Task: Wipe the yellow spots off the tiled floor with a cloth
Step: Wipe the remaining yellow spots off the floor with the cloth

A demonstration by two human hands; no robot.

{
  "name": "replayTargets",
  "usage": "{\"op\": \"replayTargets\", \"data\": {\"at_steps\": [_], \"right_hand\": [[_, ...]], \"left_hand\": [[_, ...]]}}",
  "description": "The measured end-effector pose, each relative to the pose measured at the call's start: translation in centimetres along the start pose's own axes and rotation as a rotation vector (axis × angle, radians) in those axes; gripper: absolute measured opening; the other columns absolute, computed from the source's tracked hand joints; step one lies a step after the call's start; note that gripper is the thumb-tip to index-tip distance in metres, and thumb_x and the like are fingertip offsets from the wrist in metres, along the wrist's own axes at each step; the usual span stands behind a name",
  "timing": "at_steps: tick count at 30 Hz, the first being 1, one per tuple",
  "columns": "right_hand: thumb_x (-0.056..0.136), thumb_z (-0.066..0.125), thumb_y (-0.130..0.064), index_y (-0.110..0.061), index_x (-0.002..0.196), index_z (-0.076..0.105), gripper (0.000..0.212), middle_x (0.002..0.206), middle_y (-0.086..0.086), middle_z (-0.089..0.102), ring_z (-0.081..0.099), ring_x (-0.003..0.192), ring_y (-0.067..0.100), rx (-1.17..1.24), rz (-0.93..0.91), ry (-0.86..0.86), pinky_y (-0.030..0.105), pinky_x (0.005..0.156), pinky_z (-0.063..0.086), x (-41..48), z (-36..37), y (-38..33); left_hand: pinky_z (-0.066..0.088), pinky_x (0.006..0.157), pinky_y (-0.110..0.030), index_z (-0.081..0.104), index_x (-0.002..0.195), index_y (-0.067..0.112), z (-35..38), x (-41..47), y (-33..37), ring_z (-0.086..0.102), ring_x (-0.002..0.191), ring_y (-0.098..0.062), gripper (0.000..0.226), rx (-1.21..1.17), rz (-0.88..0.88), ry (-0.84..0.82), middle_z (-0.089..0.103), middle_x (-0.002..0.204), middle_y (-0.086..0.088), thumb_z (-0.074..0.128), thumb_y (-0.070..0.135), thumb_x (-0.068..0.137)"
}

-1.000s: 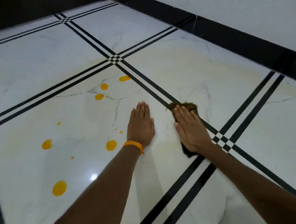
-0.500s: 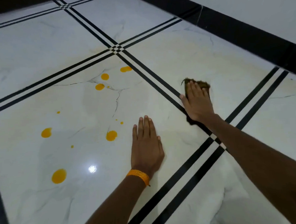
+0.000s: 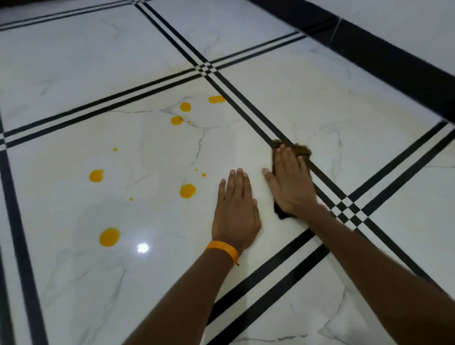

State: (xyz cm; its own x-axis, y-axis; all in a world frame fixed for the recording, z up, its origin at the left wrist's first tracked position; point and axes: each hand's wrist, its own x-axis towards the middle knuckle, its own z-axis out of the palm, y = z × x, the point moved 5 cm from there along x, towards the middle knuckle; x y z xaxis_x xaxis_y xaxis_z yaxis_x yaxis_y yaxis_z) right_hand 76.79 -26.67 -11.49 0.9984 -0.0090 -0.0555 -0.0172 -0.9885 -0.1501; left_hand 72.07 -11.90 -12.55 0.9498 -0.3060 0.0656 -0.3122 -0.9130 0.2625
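Six bigger yellow spots (image 3: 187,190) plus a few tiny specks (image 3: 131,198) are being left sitting on the white marble-look tiled floor (image 3: 82,74), all on the one big tile to the left of both hands. The cloth (image 3: 302,149), a brownish rag, is being pressed flat under the right hand (image 3: 291,184) at that tile's right edge, where it's overlapping the black double lines (image 3: 244,110) running diagonally up the floor. Only the frayed end past the fingertips and a dark bit by the heel of the palm are being shown, the rest is being covered. That hand is being held flat, fingers straight and close together, thumb stuck out to the left, nothing curled round the rag. The left hand (image 3: 235,212) is being planted palm-down on bare tile just beside it, fingers straight and together too, holding nothing, with an orange wristband (image 3: 223,250) being worn on the wrist. The nearest spot is lying just left of the left hand's fingers, not being touched by either hand or the rag. Bright glare (image 3: 142,248) is being bounced off the tile lower left. A black skirting strip (image 3: 373,54) is being run along the wall (image 3: 410,1) at top right.
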Motion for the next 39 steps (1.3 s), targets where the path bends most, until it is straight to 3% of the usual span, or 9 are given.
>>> {"op": "replayTargets", "data": {"at_steps": [4,10,15,21,26,31,33,37,39], "right_hand": [[0.1,0.005,-0.059,-0.01,0.162,0.008,0.079,0.17,0.008,0.01,0.005,0.157,0.019,0.002,-0.27,-0.024,0.037,0.126,-0.002,-4.9,0.4,-1.9],[0.097,-0.005,-0.063,-0.005,0.161,0.008,0.088,0.17,0.015,0.009,0.006,0.157,0.026,0.012,0.002,0.018,0.044,0.128,0.004,-3.6,0.9,-3.6],[0.102,0.01,-0.059,-0.007,0.161,0.014,0.079,0.169,0.008,0.014,0.01,0.157,0.023,-0.004,-0.411,-0.061,0.04,0.127,0.006,-6.9,2.1,-9.0],[0.099,0.003,-0.06,-0.002,0.16,0.014,0.085,0.167,0.017,0.02,0.018,0.154,0.03,0.014,0.016,0.027,0.047,0.126,0.013,-0.6,1.2,-9.9],[0.1,0.004,-0.064,-0.008,0.162,0.012,0.084,0.169,0.004,0.013,0.009,0.157,0.021,0.043,-0.374,-0.066,0.041,0.127,0.008,-7.7,2.1,-12.2],[0.096,0.003,-0.065,-0.004,0.16,0.015,0.09,0.168,0.014,0.018,0.013,0.156,0.027,0.019,0.044,0.015,0.047,0.125,0.011,1.0,0.8,-9.5],[0.098,0.007,-0.064,-0.004,0.16,0.017,0.087,0.167,0.015,0.021,0.017,0.154,0.03,0.026,-0.057,0.006,0.047,0.125,0.01,1.9,1.3,-14.0],[0.096,-0.003,-0.068,-0.011,0.162,0.011,0.088,0.17,0.005,0.012,0.006,0.157,0.018,-0.006,-0.557,-0.117,0.039,0.128,0.004,-3.9,3.0,-17.8],[0.099,0.004,-0.064,-0.012,0.162,0.014,0.083,0.169,0.006,0.016,0.011,0.157,0.02,0.003,-0.532,-0.063,0.039,0.127,0.006,-4.4,2.3,-15.1]], "left_hand": [[0.015,0.124,-0.045,0.024,0.153,-0.003,-0.9,-1.2,-0.5,0.02,0.151,-0.032,0.062,-0.066,-0.006,0.013,0.025,0.16,-0.021,0.02,0.028,0.099],[0.013,0.123,-0.043,0.026,0.154,0.003,-3.5,-13.5,-8.1,0.018,0.152,-0.026,0.065,-0.033,-0.112,0.075,0.021,0.162,-0.012,0.03,0.037,0.099],[0.007,0.124,-0.036,0.017,0.156,0.004,-3.7,-14.0,-10.0,0.011,0.153,-0.022,0.068,-0.027,-0.17,0.056,0.014,0.164,-0.011,0.028,0.039,0.098],[0.007,0.125,-0.038,0.01,0.157,0.004,-3.4,-14.0,-9.9,0.005,0.154,-0.022,0.07,-0.035,-0.162,0.029,0.009,0.165,-0.012,0.021,0.041,0.098],[0.01,0.125,-0.04,0.013,0.156,0.003,-3.3,-13.9,-9.9,0.008,0.153,-0.024,0.069,-0.021,-0.149,0.042,0.013,0.164,-0.014,0.022,0.04,0.099],[0.006,0.125,-0.039,0.011,0.156,0.002,-3.5,-14.0,-9.5,0.004,0.154,-0.025,0.069,-0.036,-0.157,0.053,0.009,0.165,-0.015,0.022,0.04,0.099],[0.005,0.124,-0.038,0.012,0.156,0.002,-3.4,-14.1,-9.5,0.006,0.153,-0.025,0.069,-0.024,-0.146,0.048,0.011,0.165,-0.015,0.022,0.04,0.099],[0.005,0.124,-0.037,0.015,0.155,0.001,-3.7,-14.1,-9.9,0.01,0.153,-0.025,0.07,-0.03,-0.136,0.053,0.014,0.164,-0.016,0.02,0.042,0.099],[0.002,0.124,-0.035,0.014,0.156,0.001,-4.7,-14.5,-10.2,0.01,0.153,-0.025,0.07,-0.05,-0.111,0.044,0.013,0.164,-0.015,0.017,0.043,0.099]]}}
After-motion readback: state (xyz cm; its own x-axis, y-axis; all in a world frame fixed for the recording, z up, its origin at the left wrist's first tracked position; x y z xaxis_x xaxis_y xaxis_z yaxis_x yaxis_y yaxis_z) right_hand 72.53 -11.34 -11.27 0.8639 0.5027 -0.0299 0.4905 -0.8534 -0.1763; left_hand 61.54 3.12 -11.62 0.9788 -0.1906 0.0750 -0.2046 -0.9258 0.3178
